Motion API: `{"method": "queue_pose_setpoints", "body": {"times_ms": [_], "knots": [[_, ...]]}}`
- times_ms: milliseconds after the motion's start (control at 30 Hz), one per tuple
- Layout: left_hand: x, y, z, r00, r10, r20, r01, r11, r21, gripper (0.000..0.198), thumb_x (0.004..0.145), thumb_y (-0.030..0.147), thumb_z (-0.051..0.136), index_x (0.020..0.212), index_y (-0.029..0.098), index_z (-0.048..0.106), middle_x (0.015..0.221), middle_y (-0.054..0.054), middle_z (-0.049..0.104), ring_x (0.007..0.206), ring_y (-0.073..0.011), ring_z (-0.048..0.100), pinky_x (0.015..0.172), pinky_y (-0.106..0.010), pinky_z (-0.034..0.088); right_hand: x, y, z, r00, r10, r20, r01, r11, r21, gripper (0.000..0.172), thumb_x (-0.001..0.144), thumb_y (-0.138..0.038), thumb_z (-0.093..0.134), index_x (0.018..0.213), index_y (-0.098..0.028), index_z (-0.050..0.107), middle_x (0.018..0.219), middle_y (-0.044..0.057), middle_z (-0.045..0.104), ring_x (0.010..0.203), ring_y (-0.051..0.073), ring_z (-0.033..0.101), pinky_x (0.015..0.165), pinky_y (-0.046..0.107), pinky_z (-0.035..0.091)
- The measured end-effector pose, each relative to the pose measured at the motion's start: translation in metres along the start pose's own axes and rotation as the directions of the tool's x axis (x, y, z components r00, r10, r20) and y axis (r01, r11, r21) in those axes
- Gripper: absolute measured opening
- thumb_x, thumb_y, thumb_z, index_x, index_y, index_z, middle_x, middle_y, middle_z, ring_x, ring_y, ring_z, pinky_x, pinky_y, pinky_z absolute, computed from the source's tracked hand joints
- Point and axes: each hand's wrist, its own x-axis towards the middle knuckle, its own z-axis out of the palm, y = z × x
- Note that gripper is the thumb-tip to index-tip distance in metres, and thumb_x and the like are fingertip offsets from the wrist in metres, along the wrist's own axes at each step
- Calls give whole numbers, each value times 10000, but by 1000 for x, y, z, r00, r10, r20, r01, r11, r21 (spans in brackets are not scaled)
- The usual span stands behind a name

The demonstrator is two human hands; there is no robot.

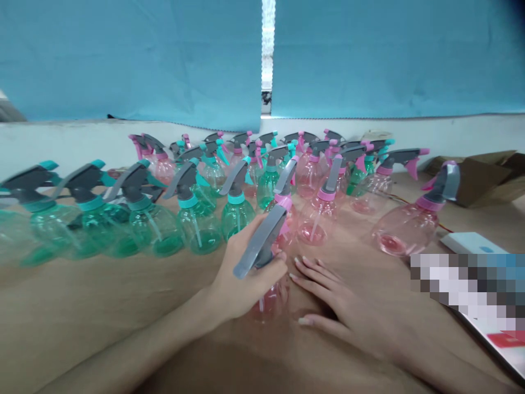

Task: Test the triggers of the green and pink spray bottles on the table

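My left hand (pixel 246 268) grips a pink plastic spray bottle (pixel 267 302) around its grey trigger head, with the bottle's lower body resting on or just above the table. My right hand (pixel 340 306) lies flat and open on the tan table top (pixel 90 295), its fingertips close to that bottle and touching nothing else. Beyond both hands stand rows of upright spray bottles. Green-bodied ones (pixel 198 230) with teal collars fill the left, and pink-bodied ones (pixel 316 224) fill the middle and right.
A larger pink spray bottle (pixel 406 230) stands at the right, near a thin red wire (pixel 435 216). A white box (pixel 471 243) and a pixelated patch (pixel 463 290) lie at the right edge. Torn cardboard (pixel 484 180) sits behind them, below a white wall and blue curtains (pixel 123 54).
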Motion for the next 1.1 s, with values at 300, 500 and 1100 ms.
{"method": "queue_pose_setpoints", "body": {"times_ms": [300,500,1100], "knots": [[0,3,0,1000,7,-5,-7,1000,-4,103,707,216,484,804,237,455,669,55,548,594,-142,531,552,-252,423,1,2,1,1000,-1,14,1,999,-43,691,917,-643,391,1479,-250,310,1573,4,186,1457,235,140,1170,512,166],[1,4,0,1000,14,-10,-14,1000,-11,129,696,214,489,821,239,467,649,61,544,585,-144,518,552,-260,409,-1,2,3,1000,-9,-7,9,1000,-25,685,912,-631,422,1481,-268,304,1574,4,194,1455,250,156,1167,523,183],[1,10,-3,999,-35,13,36,998,-50,116,673,217,468,749,250,386,626,67,478,554,-139,450,540,-263,387,0,1,2,1000,-8,-25,9,1000,17,669,911,-605,456,1476,-273,321,1569,21,231,1450,262,179,1170,533,175]]}}
